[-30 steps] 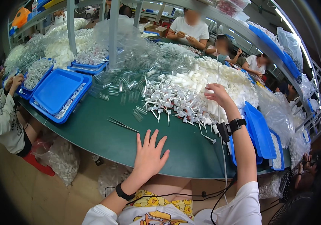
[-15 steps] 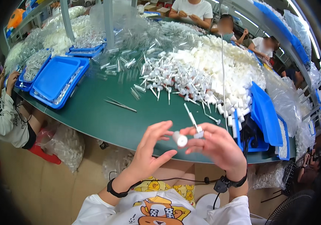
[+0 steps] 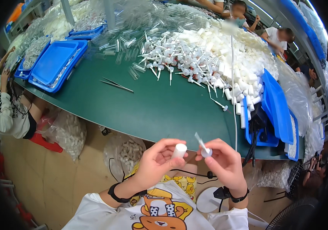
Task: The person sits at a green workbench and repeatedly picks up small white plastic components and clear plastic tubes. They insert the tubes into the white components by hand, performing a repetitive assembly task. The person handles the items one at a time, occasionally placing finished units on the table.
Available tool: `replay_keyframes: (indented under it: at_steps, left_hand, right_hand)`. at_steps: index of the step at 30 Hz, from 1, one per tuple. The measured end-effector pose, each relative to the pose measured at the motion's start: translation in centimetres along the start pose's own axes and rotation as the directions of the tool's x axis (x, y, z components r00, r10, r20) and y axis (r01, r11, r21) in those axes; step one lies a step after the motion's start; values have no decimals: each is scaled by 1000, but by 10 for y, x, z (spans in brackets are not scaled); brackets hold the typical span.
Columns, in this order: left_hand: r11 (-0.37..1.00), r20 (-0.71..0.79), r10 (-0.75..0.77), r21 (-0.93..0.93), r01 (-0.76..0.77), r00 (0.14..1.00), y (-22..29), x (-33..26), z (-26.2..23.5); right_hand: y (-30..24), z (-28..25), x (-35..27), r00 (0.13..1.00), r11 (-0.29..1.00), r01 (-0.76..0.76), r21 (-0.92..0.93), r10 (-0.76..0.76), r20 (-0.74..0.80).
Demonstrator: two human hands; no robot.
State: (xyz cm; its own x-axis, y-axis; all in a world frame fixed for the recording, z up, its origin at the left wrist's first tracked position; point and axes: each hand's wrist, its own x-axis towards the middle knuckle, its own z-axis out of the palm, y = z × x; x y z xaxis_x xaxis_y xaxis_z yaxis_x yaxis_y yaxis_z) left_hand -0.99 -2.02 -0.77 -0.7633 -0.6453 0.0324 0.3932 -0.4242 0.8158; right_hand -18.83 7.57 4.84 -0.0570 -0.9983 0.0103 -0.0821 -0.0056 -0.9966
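"What's being held?"
"Left fingers [image 3: 164, 144] are gripping a white cylinder [image 3: 179, 151], right fingers [image 3: 223, 147] a stemmed cap [image 3: 206, 152], by the edge of the counter [image 3: 164, 113]."
"Room?"
"Bare counter is stretching to the tweezers [image 3: 127, 89]."

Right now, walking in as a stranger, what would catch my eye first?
Probably the great heap of white cylinders, spilling over the far right part of the green table. Then the hands at the near edge: the left hand holds a white cylinder, the right hand a stemmed piece. Bright blue trays stand out at the table's left.
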Motion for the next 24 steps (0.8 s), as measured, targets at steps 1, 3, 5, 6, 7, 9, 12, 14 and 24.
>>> replay_keyframes:
  at_steps: [1, 3, 5, 6, 7, 9, 12, 14, 24]
  left_hand:
    - [999, 7, -29, 12, 29, 1000, 1, -1, 0]
    - [995, 25, -91, 39, 90, 996, 2, -2, -1]
    - [991, 39, -117, 68, 114, 992, 1, -1, -2]
    - [988, 45, -132, 81, 128, 990, 0, -2, -2]
    - [989, 46, -145, 30, 144, 988, 0, -2, -3]
    - [982, 50, -173, -71, 176, 984, -1, -2, -3]
    - [967, 71, -221, -116, 228, 973, 3, -3, -2]
    - [973, 84, -213, -76, 219, 973, 3, -4, -3]
    - [971, 81, -199, -115, 208, 977, -2, -5, -3]
  right_hand:
    - [2, -2, -4, 999, 989, 50, -142, -48, 16]
    - [2, 3, -12, 997, 998, 35, -50, -38, -66]
    - [0, 10, -16, 985, 996, 48, 73, -36, -166]
    - [1, 7, -17, 993, 997, 75, -3, -75, -96]
    - [1, 1, -18, 994, 991, 107, -75, -109, -22]
    - [0, -3, -14, 984, 977, 172, -128, -164, 70]
    - [1, -5, -16, 990, 991, 117, -63, -111, 82]
    - [3, 2, -14, 990, 969, 141, -201, -136, 38]
    - [25, 24, -4, 850, 733, 510, -450, -508, 135]
